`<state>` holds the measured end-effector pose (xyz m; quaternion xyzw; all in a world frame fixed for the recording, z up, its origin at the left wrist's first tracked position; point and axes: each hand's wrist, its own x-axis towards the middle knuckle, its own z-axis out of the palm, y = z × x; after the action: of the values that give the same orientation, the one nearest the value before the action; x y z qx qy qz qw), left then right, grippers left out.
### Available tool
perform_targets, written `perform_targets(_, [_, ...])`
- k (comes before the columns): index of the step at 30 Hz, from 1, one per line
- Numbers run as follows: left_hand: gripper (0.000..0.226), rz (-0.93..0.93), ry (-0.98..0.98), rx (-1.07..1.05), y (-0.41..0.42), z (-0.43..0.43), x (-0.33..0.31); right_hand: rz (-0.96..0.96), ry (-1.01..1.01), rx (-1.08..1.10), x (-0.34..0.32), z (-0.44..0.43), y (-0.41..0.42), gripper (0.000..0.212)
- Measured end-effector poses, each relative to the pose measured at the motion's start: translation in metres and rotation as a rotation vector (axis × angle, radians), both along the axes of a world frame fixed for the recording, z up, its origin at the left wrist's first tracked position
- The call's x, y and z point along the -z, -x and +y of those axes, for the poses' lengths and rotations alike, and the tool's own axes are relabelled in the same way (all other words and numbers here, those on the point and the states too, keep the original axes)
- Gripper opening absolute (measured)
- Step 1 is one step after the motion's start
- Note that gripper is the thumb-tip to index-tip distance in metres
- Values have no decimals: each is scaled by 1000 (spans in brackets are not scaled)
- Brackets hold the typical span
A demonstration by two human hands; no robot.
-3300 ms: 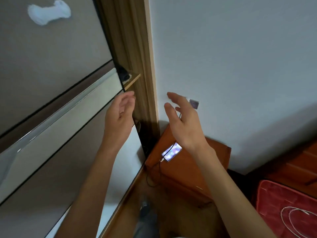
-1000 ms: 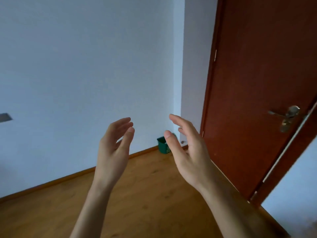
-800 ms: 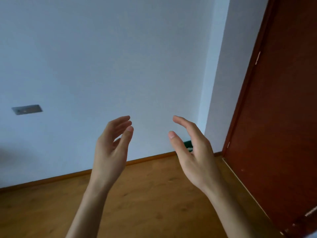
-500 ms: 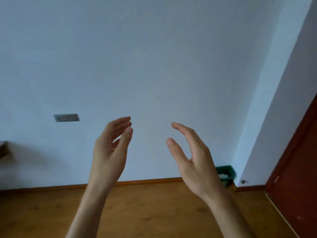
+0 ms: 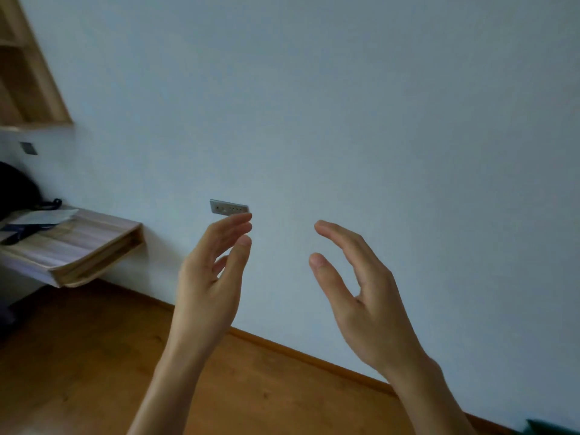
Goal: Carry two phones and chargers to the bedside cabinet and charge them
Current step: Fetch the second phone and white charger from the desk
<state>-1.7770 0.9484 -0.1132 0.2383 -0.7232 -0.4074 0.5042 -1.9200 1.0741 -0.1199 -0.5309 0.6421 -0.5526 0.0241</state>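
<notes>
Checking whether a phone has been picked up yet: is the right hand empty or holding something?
Empty. The right hand has loosely curved fingers with the thumb apart, and only bare wall shows between them.

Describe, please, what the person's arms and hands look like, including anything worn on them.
Both arms are bare as far down as the frame shows, with no sleeve in view. The left hand and the right hand wear no glove, ring, watch or bracelet. The thumbnails that show look short and unpainted.
</notes>
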Motion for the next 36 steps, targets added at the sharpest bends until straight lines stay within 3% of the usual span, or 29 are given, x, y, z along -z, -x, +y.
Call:
perform_targets(8, [35, -46, 34, -300, 18, -131, -13, 16, 0, -273, -12, -179, 49, 37])
perform_targets(15, [30, -90, -22, -517, -24, -212, -6, 14, -22, -479, -5, -306, 26, 42])
perform_targets(20, [40, -95, -62, -630, -77, -273, 4, 31, -56, -599, 6, -396, -22, 39])
perform_targets(26, [37, -106, -16, -766, -167, -365, 7, 58, -43, -671, 7, -505, -111, 46])
perform_targets(36, [39, -117, -22, -807, -311, -519, -11, 36, -22, -764, -17, -670, -254, 45])
